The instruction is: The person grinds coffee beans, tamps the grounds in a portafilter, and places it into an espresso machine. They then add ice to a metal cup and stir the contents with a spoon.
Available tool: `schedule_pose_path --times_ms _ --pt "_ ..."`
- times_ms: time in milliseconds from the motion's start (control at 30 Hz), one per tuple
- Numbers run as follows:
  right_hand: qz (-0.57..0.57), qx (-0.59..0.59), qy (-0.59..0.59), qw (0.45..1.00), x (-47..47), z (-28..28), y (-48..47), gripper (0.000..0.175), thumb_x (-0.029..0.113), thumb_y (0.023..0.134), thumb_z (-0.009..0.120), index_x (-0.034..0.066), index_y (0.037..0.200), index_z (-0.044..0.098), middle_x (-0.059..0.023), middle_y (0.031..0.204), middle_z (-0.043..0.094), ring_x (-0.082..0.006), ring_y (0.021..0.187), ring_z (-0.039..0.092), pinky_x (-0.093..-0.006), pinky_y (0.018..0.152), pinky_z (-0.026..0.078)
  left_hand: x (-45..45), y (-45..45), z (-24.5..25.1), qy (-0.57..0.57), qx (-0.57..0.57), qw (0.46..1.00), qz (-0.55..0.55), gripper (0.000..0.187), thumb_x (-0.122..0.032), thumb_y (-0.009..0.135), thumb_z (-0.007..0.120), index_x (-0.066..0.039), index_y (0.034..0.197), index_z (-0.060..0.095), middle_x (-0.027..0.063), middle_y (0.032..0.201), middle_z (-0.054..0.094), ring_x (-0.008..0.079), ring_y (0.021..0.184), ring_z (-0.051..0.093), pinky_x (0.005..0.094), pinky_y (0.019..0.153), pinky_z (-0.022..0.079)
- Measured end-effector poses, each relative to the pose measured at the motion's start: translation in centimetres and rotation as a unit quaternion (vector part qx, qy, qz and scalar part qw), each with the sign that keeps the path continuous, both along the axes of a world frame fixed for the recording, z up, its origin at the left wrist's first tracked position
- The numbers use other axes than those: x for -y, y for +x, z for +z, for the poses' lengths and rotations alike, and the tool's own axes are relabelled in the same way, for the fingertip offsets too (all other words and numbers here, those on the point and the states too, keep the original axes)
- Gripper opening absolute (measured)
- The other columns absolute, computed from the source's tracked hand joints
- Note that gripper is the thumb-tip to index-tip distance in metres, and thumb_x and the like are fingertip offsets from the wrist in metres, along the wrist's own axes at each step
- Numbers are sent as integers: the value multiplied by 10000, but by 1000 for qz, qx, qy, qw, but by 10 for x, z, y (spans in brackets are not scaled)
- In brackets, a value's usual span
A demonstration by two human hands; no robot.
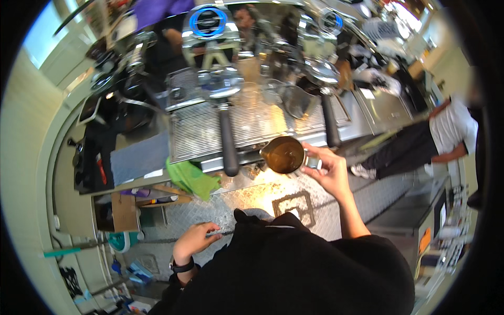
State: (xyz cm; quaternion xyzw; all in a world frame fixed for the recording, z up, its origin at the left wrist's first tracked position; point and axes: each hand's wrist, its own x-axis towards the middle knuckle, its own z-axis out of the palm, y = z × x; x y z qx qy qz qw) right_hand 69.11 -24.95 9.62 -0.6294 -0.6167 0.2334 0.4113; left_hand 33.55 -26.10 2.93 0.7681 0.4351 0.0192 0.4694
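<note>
My right hand grips the handle of a metal milk pitcher, held in front of the drip tray's near edge. Its spout points left. The inside looks brownish; I cannot tell liquid from reflection. Just beyond it stands an espresso machine with a portafilter locked in on the left and another portafilter on the right. A second pitcher and a clear glass rest on the slatted metal drip tray. Low at my left side, my left hand hangs with fingers apart, holding nothing.
A green cloth drapes over the counter's front edge, beside a blue-grey cloth. At left, a steam wand juts out. A person stands to the right, near a metal worktop. A cardboard box sits under the counter.
</note>
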Motion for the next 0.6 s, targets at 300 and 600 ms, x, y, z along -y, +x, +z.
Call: schedule_pose_path --times_ms 300,600 --pt "-218 -199 98 950 181 -54 122 216 -4 653 726 -35 845 633 -35 1036 617 -1 551 370 -184 478 310 -16 180 11 25 8 949 -314 292 -276 779 623 -27 927 583 165 884 619 305 841 604 365 721 474" --pt "-482 -164 201 837 367 -83 240 254 -11 642 728 -25 605 478 -148 1138 573 -92 814 519 -216 663 415 58 412 24 27 -15 818 -574 345 -308 791 608 -46 1012 576 153 902 611 309 869 585 359 764 455"
